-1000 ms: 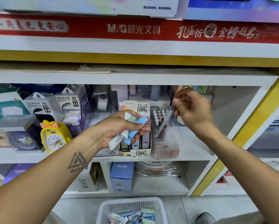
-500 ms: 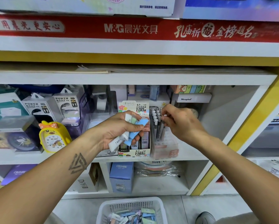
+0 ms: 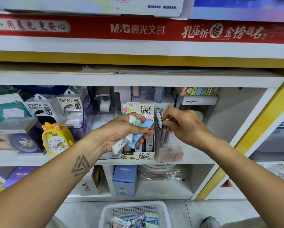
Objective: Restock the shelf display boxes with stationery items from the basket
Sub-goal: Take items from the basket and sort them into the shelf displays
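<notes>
My right hand (image 3: 185,127) has come down from up high, and its fingers now pinch a pen in the clear pen box (image 3: 168,142). My left hand (image 3: 126,134) grips lead cases (image 3: 134,134) beside their box; more wait in the basket (image 3: 134,214).

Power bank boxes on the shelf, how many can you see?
2. One power bank box stands at the shelf's left, behind the yellow duck clock; the other power bank box stands just right of it. More may be hidden behind them.
</notes>
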The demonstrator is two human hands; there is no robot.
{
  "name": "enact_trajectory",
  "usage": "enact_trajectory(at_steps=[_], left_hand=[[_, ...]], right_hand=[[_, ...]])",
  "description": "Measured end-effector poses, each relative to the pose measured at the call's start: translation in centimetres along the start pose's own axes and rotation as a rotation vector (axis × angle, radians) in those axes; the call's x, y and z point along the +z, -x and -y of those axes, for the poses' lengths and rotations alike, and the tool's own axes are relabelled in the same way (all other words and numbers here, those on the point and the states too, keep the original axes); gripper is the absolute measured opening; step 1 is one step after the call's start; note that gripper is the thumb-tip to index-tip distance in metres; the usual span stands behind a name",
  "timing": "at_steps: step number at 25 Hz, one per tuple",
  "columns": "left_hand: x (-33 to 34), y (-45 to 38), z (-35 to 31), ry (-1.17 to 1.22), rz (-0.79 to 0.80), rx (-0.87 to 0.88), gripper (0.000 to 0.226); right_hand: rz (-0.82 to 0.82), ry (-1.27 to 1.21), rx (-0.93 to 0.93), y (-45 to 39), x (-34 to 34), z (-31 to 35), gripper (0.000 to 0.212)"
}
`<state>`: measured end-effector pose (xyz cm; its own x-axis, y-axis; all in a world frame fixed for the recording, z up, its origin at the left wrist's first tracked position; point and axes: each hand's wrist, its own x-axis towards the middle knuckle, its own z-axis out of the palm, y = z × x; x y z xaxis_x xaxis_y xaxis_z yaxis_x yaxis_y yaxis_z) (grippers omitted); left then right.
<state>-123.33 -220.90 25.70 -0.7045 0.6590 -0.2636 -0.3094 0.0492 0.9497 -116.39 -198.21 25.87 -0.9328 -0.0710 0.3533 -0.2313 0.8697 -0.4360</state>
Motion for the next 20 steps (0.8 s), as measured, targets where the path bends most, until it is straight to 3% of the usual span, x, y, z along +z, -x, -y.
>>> enact_trajectory(at_steps=[9, 20], left_hand=[[0.2, 0.0, 0.0, -0.021, 0.000, 0.006, 0.029], [0.4, 0.0, 0.0, -0.016, 0.005, -0.010, 0.033]], right_hand=[[-0.002, 0.006, 0.013, -0.2, 0.3, -0.1, 0.011], [0.168, 0.030, 0.023, 0.7, 1.0, 0.2, 0.010]])
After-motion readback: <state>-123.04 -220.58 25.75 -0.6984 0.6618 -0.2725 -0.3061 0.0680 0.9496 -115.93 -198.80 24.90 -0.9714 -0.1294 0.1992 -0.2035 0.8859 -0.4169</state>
